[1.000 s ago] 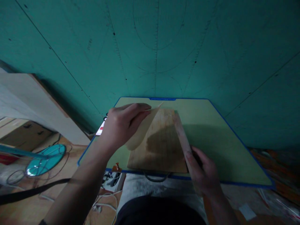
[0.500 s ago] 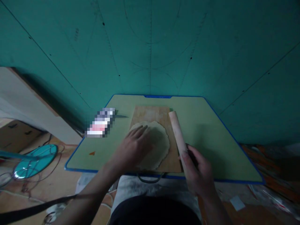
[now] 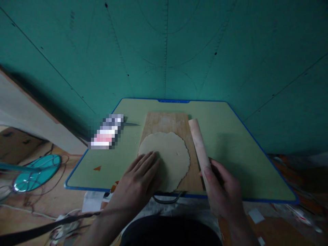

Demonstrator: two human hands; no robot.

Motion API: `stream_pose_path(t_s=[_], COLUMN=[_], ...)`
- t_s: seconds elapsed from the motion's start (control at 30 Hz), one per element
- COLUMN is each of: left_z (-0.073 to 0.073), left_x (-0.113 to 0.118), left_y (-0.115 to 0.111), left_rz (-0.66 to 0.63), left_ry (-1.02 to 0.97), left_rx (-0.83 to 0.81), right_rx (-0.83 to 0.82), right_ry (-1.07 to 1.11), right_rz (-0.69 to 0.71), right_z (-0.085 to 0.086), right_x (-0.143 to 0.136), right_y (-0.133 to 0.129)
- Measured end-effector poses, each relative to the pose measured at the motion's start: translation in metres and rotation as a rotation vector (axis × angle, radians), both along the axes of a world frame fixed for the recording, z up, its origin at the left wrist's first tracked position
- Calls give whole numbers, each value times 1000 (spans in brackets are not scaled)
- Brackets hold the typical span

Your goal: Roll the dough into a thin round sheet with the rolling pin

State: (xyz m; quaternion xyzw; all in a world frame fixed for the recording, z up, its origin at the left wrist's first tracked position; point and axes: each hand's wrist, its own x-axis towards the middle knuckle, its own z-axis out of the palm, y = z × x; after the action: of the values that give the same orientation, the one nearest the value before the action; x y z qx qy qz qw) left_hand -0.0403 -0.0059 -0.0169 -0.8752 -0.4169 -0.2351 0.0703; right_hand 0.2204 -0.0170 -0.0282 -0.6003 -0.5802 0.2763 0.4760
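A flat, rolled-out sheet of dough (image 3: 171, 160) with a ragged edge lies on a wooden board (image 3: 167, 121), covering its nearer part. My left hand (image 3: 140, 176) rests on the dough's left side, fingers stretched out and close together, holding nothing. My right hand (image 3: 224, 188) grips a pale wooden rolling pin (image 3: 199, 141) near its lower end. The pin slants along the board's right edge, its far end pointing toward the wall; its near end is hidden by the hand.
The board lies on a light green folding table (image 3: 238, 147) with a blue rim. At left are a knife blade (image 3: 132, 124), a pixelated flat object (image 3: 107, 131) and a small orange scrap (image 3: 97, 168). A green wall (image 3: 164, 51) stands behind. A turquoise round base (image 3: 38, 172) and cables are on the floor.
My left hand has slid down toward me across the dough, uncovering more of its far left part. My right hand still holds the rolling pin. The view has shifted slightly.
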Motion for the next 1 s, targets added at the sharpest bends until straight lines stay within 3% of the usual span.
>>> stream_pose_path(t_s=[0.23, 0.5, 0.8, 1.0], left_z=[-8, -14, -14, -5], left_x=[-8, -25, -23, -21], left_y=[-8, -12, -11, -5], left_rz=[27, 214, 154, 89], left_ry=[11, -9, -33, -59], left_rx=[-9, -68, -82, -111], right_rx=[19, 58, 5, -15], right_ry=[-41, -45, -82, -89], right_rz=[50, -19, -1, 21], right_z=[0, 5, 1, 2], right_x=[7, 2, 8, 10], right_y=[-1, -2, -1, 0])
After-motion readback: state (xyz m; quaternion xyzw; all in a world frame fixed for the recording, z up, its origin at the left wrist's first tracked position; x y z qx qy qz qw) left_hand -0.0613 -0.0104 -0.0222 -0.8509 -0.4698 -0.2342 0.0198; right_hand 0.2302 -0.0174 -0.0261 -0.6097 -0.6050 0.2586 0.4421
